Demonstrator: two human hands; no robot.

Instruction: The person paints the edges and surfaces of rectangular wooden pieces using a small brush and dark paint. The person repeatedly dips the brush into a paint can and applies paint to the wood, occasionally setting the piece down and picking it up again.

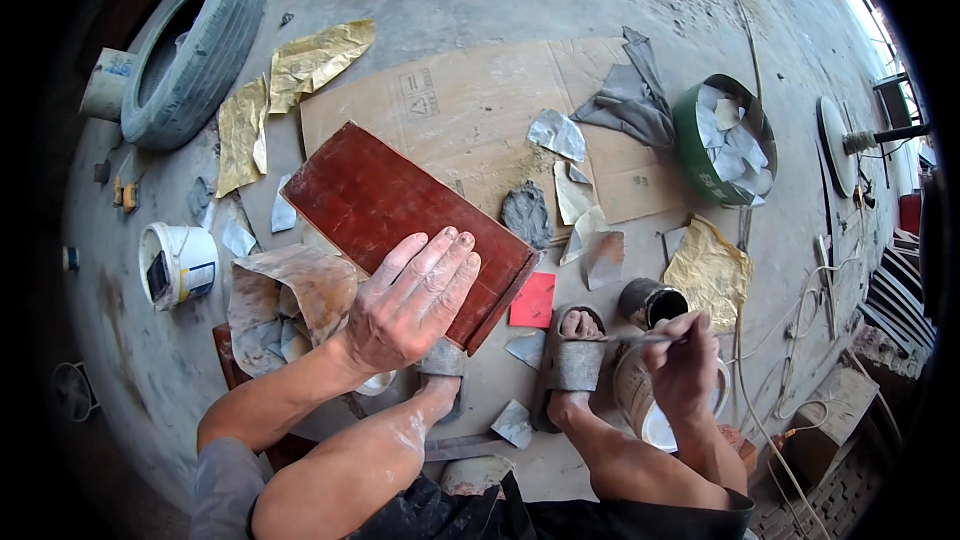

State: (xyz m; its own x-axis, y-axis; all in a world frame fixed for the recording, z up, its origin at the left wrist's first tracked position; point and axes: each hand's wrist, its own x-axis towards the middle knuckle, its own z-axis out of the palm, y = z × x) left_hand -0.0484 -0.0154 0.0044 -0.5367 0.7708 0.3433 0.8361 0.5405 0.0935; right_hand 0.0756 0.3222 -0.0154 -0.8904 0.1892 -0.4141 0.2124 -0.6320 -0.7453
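The red board (400, 215) is pressed flat and steady over the knee by the open left hand (415, 302) – seemingly so it cannot slip – while a thin tool (640, 338) is gripped by the right hand (683, 365) above a bucket (640, 402).

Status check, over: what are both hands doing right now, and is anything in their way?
Left hand flat on the red board. Right hand grips a thin tool over the bucket. Paper scraps lie around, none on the board.

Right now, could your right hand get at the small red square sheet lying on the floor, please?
Probably not freely: the right hand grips a thin tool over a bucket, and the sandalled foot lies between it and the red square sheet.
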